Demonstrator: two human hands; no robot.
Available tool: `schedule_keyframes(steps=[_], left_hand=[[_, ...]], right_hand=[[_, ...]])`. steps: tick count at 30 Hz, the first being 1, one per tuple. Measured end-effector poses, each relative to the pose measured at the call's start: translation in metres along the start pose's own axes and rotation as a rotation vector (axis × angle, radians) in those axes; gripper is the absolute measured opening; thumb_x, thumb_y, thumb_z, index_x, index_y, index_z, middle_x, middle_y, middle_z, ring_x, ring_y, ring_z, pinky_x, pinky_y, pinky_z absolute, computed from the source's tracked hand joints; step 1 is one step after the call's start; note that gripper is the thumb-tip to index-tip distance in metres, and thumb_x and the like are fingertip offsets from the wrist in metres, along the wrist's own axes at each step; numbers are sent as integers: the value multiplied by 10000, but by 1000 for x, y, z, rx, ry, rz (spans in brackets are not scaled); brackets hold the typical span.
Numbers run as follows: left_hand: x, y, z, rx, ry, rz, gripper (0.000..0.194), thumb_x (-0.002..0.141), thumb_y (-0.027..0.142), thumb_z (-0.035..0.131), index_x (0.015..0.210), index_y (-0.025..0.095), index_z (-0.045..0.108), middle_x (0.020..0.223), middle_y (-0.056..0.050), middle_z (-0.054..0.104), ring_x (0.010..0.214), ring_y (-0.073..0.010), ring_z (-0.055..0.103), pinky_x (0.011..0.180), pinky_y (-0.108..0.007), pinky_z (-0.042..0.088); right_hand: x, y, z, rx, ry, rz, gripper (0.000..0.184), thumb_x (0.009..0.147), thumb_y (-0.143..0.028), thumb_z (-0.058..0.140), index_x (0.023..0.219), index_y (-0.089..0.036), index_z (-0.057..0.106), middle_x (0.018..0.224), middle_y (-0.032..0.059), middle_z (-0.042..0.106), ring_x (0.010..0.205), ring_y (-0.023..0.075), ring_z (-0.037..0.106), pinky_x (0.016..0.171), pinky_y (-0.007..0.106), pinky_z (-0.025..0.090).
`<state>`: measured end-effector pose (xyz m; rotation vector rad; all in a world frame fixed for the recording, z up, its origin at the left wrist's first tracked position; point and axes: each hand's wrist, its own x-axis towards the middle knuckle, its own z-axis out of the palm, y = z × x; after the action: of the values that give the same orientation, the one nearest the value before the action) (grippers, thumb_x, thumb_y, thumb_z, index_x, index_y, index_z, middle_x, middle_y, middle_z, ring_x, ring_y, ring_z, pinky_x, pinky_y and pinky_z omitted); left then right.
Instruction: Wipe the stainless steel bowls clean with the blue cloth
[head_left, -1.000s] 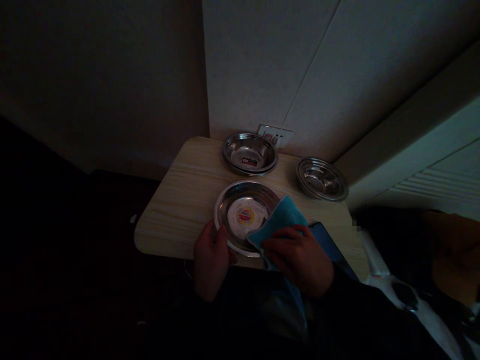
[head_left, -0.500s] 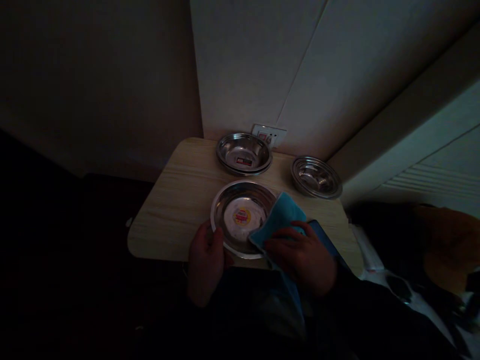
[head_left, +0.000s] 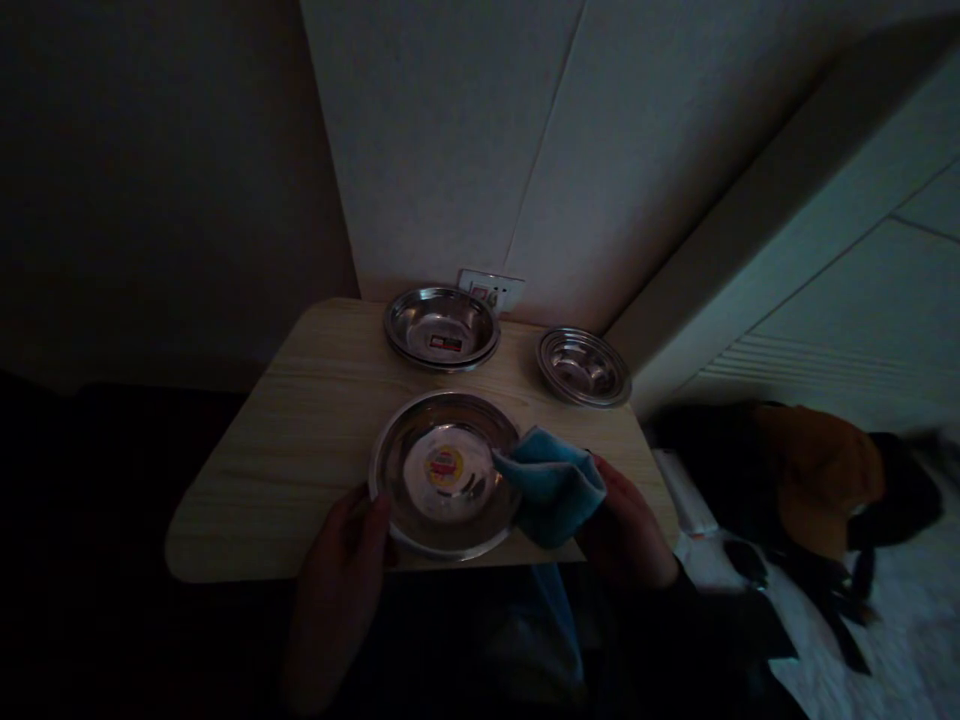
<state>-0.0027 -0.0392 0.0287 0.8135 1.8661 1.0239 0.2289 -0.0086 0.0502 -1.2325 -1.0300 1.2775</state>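
Observation:
A shiny round metal plate (head_left: 397, 440) with a yellow and red sticker in its middle is at the near side of the small wooden table. My left hand (head_left: 346, 560) grips its left rim, thumb on top and fingers beneath. In my right hand (head_left: 626, 520) is a folded blue cloth (head_left: 555, 480), bunched up over the plate's right edge. The right fingers are partly hidden behind the cloth. Whether the plate rests on the tabletop or is slightly lifted I cannot tell.
Nested metal dishes (head_left: 442, 330) stand at the table's back, by a wall socket (head_left: 491, 290). A stack of smaller metal bowls (head_left: 585, 368) sits at the back right. The wooden table (head_left: 247, 480) meets the wall. An orange-brown cap (head_left: 825, 480) and dark items lie beyond its right side.
My right hand has turned and drawn back to the right, and the cloth, flat on the plate's rim before, is now bunched upward. My left hand keeps hold of the plate. The view has shifted.

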Motion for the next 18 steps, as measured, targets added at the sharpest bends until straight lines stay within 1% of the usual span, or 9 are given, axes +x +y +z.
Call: schedule_keyframes(steps=[2,4,6,8,9,11,13,15,18], left_hand=[[1,1,-1,-18,27,0,480,724,546,554,1021,175,621,921,-77,701,824,-224,653,679,-294,514],[2,1,-1,-35,14,-4,502,703,544,580,1036,169,616,957,-88,700,839,-234,655,677,-302,520],[2,0,0,-54,-17,-13,521,702,544,591,1061,169,607,986,-94,697,819,-234,660,639,-302,523],[2,-3,1,-81,-38,-23,512,721,536,584,1081,172,602,1017,-94,692,798,-225,662,616,-298,523],[1,-4,2,-101,-37,-27,502,731,528,580,1085,173,599,1025,-94,689,796,-222,662,608,-294,522],[1,-6,4,-145,-25,-40,473,744,508,580,1076,172,604,1045,-97,683,829,-223,661,611,-286,523],[0,-8,5,-183,-11,-72,452,749,489,588,1073,175,606,1068,-100,676,865,-229,659,620,-287,527],[-2,-9,7,-247,-8,-105,462,753,477,594,1119,196,586,1085,-94,670,880,-230,660,639,-304,535],[-4,-10,8,-306,-1,-108,457,764,460,596,1150,218,567,1099,-82,667,940,-232,650,742,-345,534]], right_hand=[[1,3,-3,79,13,78,333,711,-529,637,837,-222,618,814,60,683,771,250,663,691,395,532],[-1,3,-7,95,74,74,330,695,-527,651,833,-232,600,830,64,683,787,254,659,689,398,533],[-5,-1,-10,59,165,4,299,702,-504,664,808,-238,576,748,28,664,689,214,642,612,345,525],[-12,-6,-12,-55,257,-94,257,736,-464,660,806,-235,564,669,-12,630,587,168,604,538,286,494],[-16,-9,-13,-156,291,-157,231,768,-446,636,818,-231,568,657,-19,624,568,156,595,522,269,481],[-24,-11,-11,-416,307,-301,174,826,-397,582,859,-226,583,676,-14,642,575,152,603,520,256,474],[-30,-10,-7,-662,255,-465,126,865,-332,536,906,-227,592,726,0,669,606,156,623,528,252,475],[-33,-5,0,-843,134,-610,117,881,-260,509,956,-228,592,797,21,686,671,167,641,567,266,484],[-31,5,12,-1016,-59,-817,167,883,-169,491,1016,-208,583,891,48,699,808,188,647,703,317,490]])
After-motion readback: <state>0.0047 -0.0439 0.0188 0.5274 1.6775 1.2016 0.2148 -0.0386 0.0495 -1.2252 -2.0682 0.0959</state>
